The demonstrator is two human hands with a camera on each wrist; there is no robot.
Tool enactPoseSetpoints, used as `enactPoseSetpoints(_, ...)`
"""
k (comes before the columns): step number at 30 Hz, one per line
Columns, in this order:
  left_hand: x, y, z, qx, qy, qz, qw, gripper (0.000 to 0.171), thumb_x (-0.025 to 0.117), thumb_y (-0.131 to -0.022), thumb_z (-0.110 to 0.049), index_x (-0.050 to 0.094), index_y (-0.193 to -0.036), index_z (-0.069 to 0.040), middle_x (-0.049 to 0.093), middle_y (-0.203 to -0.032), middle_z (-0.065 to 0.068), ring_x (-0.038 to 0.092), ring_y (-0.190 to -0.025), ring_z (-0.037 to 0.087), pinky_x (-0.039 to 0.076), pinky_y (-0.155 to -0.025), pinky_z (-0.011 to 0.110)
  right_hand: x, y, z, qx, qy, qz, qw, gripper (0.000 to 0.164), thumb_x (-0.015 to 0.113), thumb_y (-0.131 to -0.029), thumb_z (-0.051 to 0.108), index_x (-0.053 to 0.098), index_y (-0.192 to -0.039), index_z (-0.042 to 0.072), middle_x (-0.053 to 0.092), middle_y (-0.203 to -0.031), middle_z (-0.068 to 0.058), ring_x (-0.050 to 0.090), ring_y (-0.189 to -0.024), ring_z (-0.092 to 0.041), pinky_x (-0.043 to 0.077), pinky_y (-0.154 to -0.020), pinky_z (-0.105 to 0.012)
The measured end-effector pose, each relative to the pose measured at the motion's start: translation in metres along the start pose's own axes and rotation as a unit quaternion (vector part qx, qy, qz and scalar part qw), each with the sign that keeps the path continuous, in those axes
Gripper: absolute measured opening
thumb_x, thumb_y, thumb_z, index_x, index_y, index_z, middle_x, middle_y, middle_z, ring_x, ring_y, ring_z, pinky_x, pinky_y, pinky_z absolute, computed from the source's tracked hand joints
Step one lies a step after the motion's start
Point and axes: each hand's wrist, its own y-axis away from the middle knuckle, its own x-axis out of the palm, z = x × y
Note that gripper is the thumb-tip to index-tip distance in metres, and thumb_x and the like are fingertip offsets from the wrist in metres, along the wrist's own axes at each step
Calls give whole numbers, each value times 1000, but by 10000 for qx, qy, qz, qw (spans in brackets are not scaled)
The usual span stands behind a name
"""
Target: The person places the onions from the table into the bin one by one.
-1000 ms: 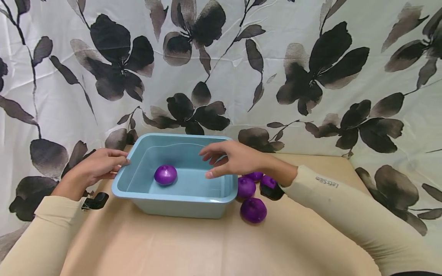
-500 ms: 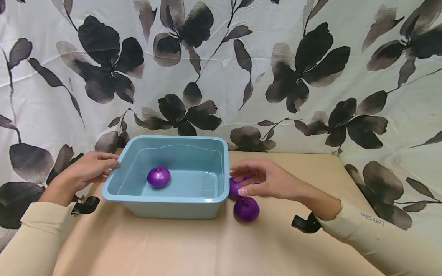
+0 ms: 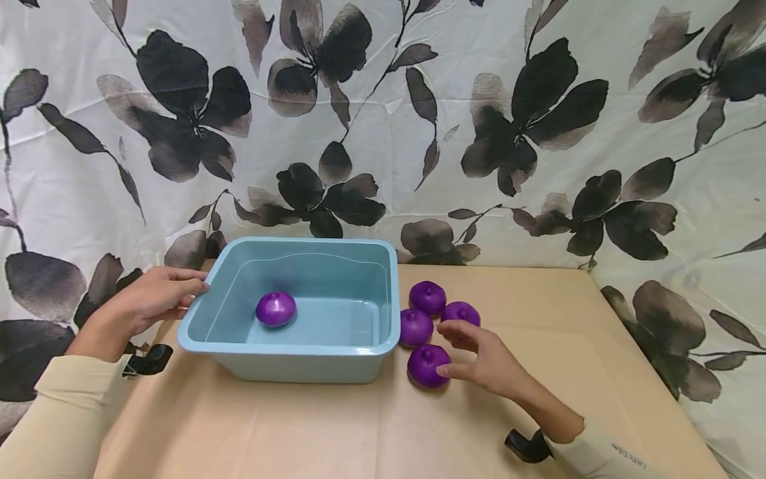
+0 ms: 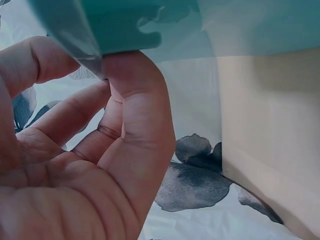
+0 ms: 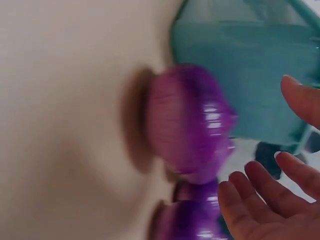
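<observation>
A light blue plastic tub point(image 3: 299, 368) stands on the table, and my left hand point(image 3: 146, 296) pinches its left rim between thumb and fingers. The left wrist view shows the thumb point(image 4: 142, 107) against the rim. One shiny purple onion point(image 3: 275, 309) sits inside the tub, left of its middle. My right hand point(image 3: 485, 359) hovers right of the tub, fingers spread and holding nothing. Its thumb tip overlaps the nearest onion point(image 3: 423, 366) in the head view. In the right wrist view that onion point(image 5: 190, 120) lies apart from the fingers, blurred.
Behind the nearest onion, more purple onions point(image 3: 427, 297) cluster against the tub's right side. A tan cover point(image 3: 269, 426) lies over the table. A white cloth with dark flowers point(image 3: 407, 133) hangs behind. Each wrist wears a black camera point(image 3: 149, 359).
My right hand has moved from over the tub to the right and toward me, down beside the onions, uncovering them. My left hand stays on the rim. The head view has shifted slightly.
</observation>
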Motion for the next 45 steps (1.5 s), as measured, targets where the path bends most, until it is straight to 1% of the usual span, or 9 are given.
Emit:
enactPoseSetpoints(4,0,1,-1,6,-23,29,10000,63,48,-106,-18,29,-157,13,73,-104,-5,71,-86,0,62,-76,24,12,1,-17,179,-35,-68,9998,72,91,-81,24,58,-141,1,60,-143,-24,62,-130,-47,52,-108,-55)
enactPoseSetpoints(7,0,1,-2,32,-88,-2,10000,62,49,-107,-19,31,-157,13,73,-103,-5,71,-86,1,62,-77,25,21,-1,-23,336,136,-120,9993,80,93,-78,25,55,-144,-1,58,-146,-25,59,-132,-47,50,-110,-56)
enactPoseSetpoints(11,-2,2,-4,57,-159,-56,9998,62,51,-106,-20,33,-156,12,72,-103,-6,70,-86,1,62,-77,26,33,-4,-26,453,530,-204,9974,90,96,-74,28,53,-147,-1,57,-149,-23,59,-133,-45,51,-110,-57)
enactPoseSetpoints(15,-1,2,-5,61,-129,-25,9999,62,52,-105,-20,34,-156,11,72,-104,-6,70,-87,1,62,-77,26,39,-3,-27,529,839,-279,9947,91,98,-69,29,56,-145,2,59,-149,-20,59,-135,-44,49,-110,-59)
enactPoseSetpoints(20,1,0,-5,63,-129,-1,9999,61,52,-105,-20,36,-155,11,72,-104,-5,70,-86,3,62,-77,27,43,-1,-29,621,882,-325,9936,89,99,-67,27,59,-143,4,63,-145,-18,61,-133,-40,51,-109,-58)
enactPoseSetpoints(26,0,0,-2,33,-182,-61,9998,61,51,-106,-21,36,-156,11,72,-107,-4,70,-88,2,62,-79,27,44,-2,-34,729,816,-430,9931,89,100,-65,30,62,-140,2,65,-142,-19,67,-125,-36,56,-103,-51)
enactPoseSetpoints(32,0,-2,-1,-33,-202,-122,9997,60,51,-106,-22,38,-155,10,71,-107,-5,69,-87,2,62,-78,27,41,1,-32,747,718,-372,9939,89,101,-64,33,63,-140,3,68,-137,-17,71,-118,-32,59,-98,-46)
enactPoseSetpoints(38,3,-2,0,-52,-232,-218,9995,59,50,-106,-22,39,-155,9,71,-105,-4,67,-86,3,62,-76,26,32,4,-22,642,648,-276,9954,88,100,-66,35,64,-140,3,70,-134,-15,72,-115,-30,61,-95,-43)
enactPoseSetpoints(45,6,-1,0,-48,-193,-310,9993,58,50,-107,-23,40,-154,10,69,-99,-5,66,-82,2,62,-73,25,16,9,-5,417,287,-91,9987,86,98,-69,32,63,-139,-1,65,-138,-22,72,-117,-37,61,-97,-43)
